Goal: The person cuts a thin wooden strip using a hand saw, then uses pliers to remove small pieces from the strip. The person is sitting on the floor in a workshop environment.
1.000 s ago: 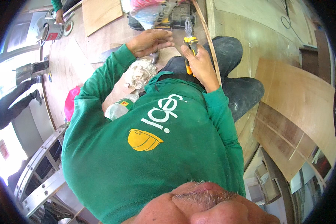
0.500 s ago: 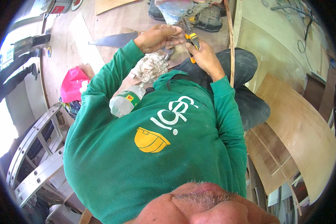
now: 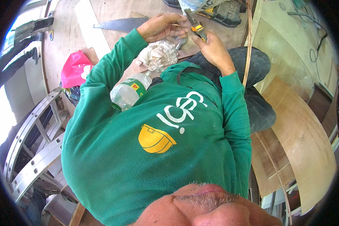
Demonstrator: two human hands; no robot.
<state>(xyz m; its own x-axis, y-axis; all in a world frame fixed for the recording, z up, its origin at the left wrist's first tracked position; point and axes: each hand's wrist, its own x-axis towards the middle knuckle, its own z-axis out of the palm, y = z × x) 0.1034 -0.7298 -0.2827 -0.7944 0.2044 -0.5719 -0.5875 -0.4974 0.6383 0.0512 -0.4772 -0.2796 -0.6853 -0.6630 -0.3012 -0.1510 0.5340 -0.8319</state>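
Note:
My right hand point(image 3: 217, 53) grips a pair of pliers point(image 3: 198, 28) with yellow and black handles, its jaws pointing away from me. Beside the jaws, my left hand point(image 3: 164, 28) has its fingers curled and thumb pinched in; whatever lies between the fingertips is too small to make out. Under my left wrist lies a saw blade point(image 3: 118, 25), its handle end hidden. A crumpled whitish rag point(image 3: 159, 55) sits just below the left hand, with a small grey metal tool point(image 3: 181, 41) next to it.
A clear plastic bottle point(image 3: 127, 92) lies against my body. To the left are a pink bag point(image 3: 75, 70) and an aluminium ladder point(image 3: 35, 165). A thin wooden strip point(image 3: 248, 45) runs beside my right knee. Curved plywood sheets point(image 3: 301, 150) lean at right; a black tool case point(image 3: 224, 17) stands ahead.
The whole view has shifted, so hands and floor things appear higher and slightly right. The pliers have turned in my right hand, with less of their handles showing.

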